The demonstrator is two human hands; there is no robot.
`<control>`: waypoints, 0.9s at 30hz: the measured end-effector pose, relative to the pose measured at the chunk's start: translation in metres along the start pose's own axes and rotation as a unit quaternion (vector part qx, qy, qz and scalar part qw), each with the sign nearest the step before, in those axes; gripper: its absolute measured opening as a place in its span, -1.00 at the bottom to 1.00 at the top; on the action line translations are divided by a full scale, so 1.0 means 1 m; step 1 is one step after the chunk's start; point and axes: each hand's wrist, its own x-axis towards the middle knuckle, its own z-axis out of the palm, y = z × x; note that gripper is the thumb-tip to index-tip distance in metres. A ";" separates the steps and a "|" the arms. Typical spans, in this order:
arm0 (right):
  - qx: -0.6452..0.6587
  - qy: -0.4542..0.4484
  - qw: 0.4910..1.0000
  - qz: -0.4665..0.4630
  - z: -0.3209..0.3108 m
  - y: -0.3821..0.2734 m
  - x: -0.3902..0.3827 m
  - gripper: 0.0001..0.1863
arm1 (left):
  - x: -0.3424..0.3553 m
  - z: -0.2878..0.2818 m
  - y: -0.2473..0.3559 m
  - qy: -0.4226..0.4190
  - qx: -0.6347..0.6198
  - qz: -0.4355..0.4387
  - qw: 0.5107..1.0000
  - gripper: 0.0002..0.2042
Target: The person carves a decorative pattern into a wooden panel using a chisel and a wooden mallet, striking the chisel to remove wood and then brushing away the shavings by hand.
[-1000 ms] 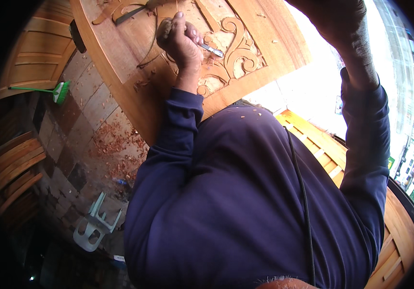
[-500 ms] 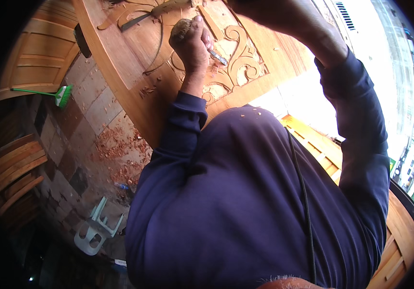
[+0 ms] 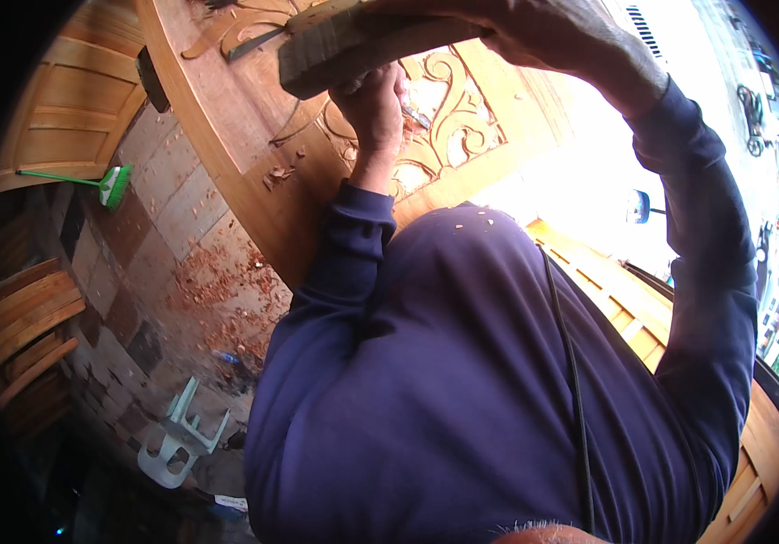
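Carved wooden panel [image 3: 253, 145], ahead of both hands, chips scattered on it. Flat dark blade [image 3: 256, 43], lying on the panel left of both hands. Wooden block [image 3: 353, 54], long axis running near crosswise, free end to the left and just above the left fist, far end in the right hand; whether it touches the chisel's handle cannot be told. Left hand [image 3: 373, 113], closed around the chisel, wrist toward the body. Chisel [image 3: 418, 117], handle hidden, blade slanting from the fist rightward and back toward the body, tip at the scrollwork [image 3: 453, 113]; left hand the nearer. Right hand [image 3: 544, 34], gripping the block, apart from the left, beyond and right of the chisel.
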 end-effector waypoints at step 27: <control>0.309 0.386 0.821 0.286 -0.026 -0.015 -0.002 -0.27 | 0.022 0.001 0.015 -0.124 -0.028 -0.165 0.978 -0.69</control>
